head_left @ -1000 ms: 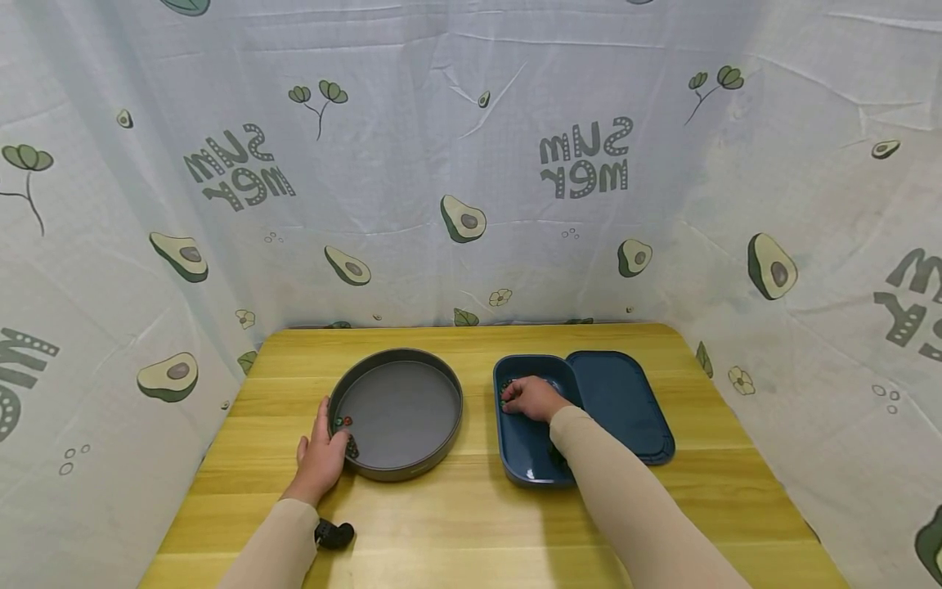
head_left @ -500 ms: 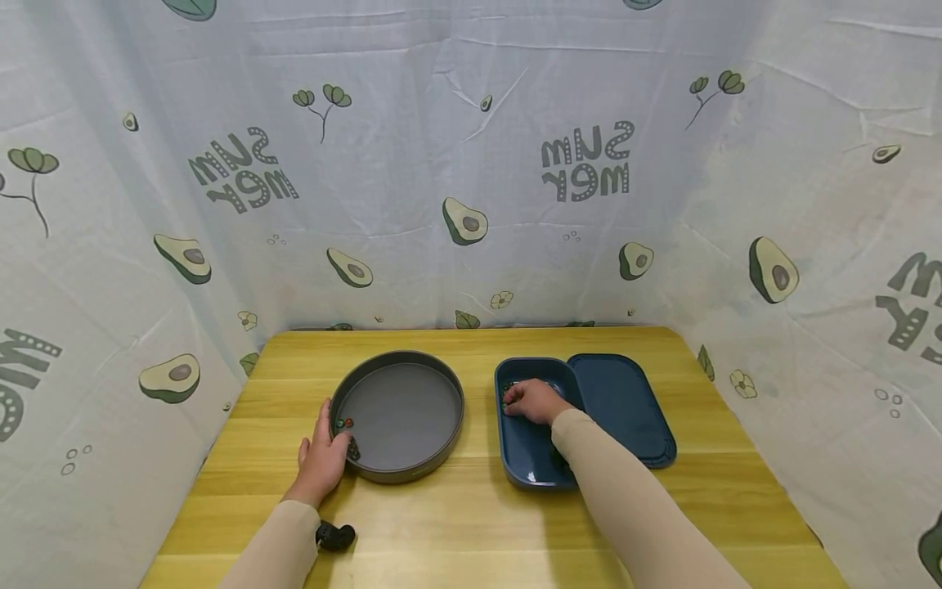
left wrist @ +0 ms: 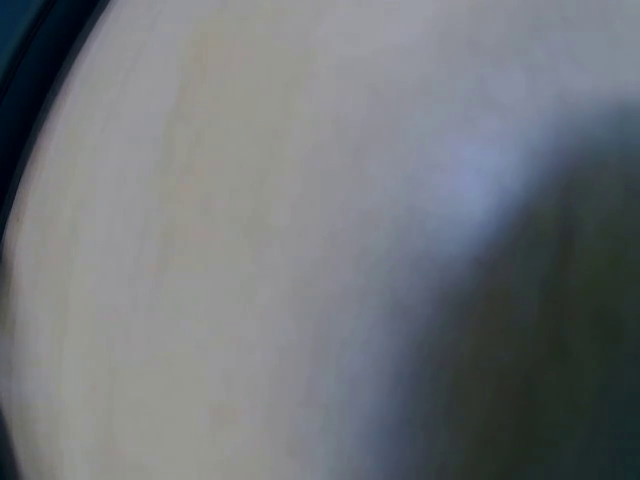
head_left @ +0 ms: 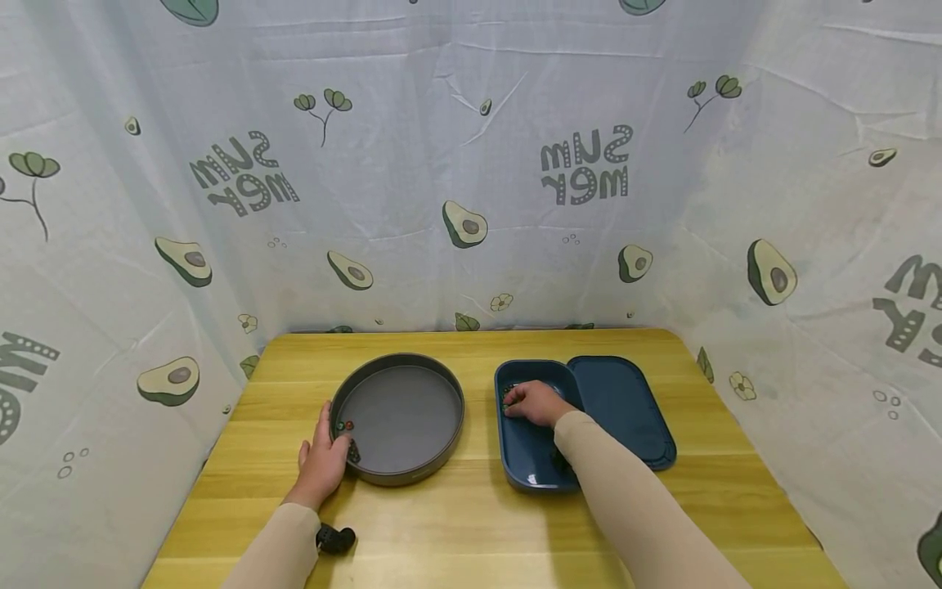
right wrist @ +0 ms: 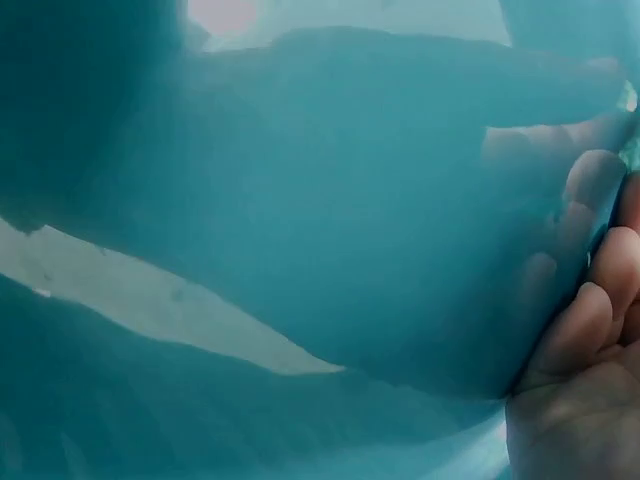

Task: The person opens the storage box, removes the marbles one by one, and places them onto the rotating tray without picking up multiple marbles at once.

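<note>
A round grey pan [head_left: 401, 417] sits on the table at the left. My left hand [head_left: 321, 470] holds its near-left rim, fingers along the outside wall and thumb over the edge. Inside the pan by that hand lie small red and green pieces [head_left: 349, 425] and a dark patterned piece [head_left: 354, 451]. My right hand [head_left: 540, 402] reaches into a deep blue rectangular box [head_left: 531, 466]. Its fingers [right wrist: 612, 265] are curled low by the left wall, next to small green pieces [head_left: 506, 394]. Whether the fingertips pinch one is hidden. The left wrist view shows mostly blurred tabletop.
A flat blue lid [head_left: 625, 413] lies right of the box, close against it. Near my left sleeve is a black wrist device [head_left: 335, 539]. A white printed curtain [head_left: 471, 164] hangs behind the wooden table [head_left: 441, 532] and along both sides.
The whole head view has shifted slightly downward in the frame. Both hands, the pan and the box keep nearly the same places relative to each other.
</note>
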A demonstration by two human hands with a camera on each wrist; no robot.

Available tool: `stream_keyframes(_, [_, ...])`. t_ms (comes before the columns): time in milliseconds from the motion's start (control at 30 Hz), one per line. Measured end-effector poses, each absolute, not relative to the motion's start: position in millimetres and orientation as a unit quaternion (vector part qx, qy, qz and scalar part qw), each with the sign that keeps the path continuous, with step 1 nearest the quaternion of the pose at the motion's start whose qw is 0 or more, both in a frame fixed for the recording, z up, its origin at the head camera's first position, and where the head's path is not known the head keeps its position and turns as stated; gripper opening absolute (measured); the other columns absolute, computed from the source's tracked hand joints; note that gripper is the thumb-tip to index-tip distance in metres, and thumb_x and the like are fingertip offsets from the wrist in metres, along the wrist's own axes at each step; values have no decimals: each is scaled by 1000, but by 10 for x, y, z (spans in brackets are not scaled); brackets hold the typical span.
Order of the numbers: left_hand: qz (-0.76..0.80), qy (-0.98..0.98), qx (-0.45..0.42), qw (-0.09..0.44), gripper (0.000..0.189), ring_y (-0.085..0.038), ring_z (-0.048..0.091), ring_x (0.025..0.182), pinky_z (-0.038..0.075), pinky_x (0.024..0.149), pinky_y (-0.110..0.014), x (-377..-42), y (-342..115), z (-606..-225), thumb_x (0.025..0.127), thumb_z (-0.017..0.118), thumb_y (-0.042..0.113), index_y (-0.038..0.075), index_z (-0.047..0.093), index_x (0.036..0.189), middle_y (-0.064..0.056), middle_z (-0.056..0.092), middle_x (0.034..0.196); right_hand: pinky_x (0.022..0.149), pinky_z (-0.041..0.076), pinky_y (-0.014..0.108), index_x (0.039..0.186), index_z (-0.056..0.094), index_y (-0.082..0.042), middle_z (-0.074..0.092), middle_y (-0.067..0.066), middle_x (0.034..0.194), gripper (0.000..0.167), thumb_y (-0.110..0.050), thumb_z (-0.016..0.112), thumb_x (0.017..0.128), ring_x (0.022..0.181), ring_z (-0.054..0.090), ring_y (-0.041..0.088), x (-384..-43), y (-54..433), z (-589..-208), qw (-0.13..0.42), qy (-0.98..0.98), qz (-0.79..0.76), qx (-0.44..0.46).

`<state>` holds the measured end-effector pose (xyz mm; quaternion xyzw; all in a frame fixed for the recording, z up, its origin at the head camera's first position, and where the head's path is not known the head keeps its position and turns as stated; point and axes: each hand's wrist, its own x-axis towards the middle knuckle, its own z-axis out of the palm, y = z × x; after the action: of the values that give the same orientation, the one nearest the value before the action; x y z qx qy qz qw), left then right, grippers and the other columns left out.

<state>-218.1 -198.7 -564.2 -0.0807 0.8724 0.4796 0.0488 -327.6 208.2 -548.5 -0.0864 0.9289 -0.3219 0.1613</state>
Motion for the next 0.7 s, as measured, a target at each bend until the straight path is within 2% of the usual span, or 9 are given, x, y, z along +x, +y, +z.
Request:
stream_keyframes(300, [476,874,-82,41,75,-48,12,161,-16,127,-66,-2177,-1991,-5686,109,36,22,16,-7,171,-22,6,177,98,58,43,105,82,-14,79,2,117,12,-17,79,94,101,67,15,-3296,2144,-5459,165,926,-326,-95])
stream_keyframes(533, [479,873,-84,41,75,-48,11,161,-17,126,-66,-2179,-1981,-5671,109,36,22,16,-6,171,-21,5,177,88,59,37,107,81,-11,78,2,107,14,-17,76,96,92,66,14,-3266,2199,-5365,137,923,-340,-117])
stream_keyframes(700, [479,873,-81,45,75,-47,11,162,-18,126,-66,-2182,-1993,-5666,110,35,23,17,-8,171,-21,5,177,93,59,41,113,80,-13,77,1,109,18,-22,74,98,97,67,16,-3253,2169,-5276,139,915,-366,-97])
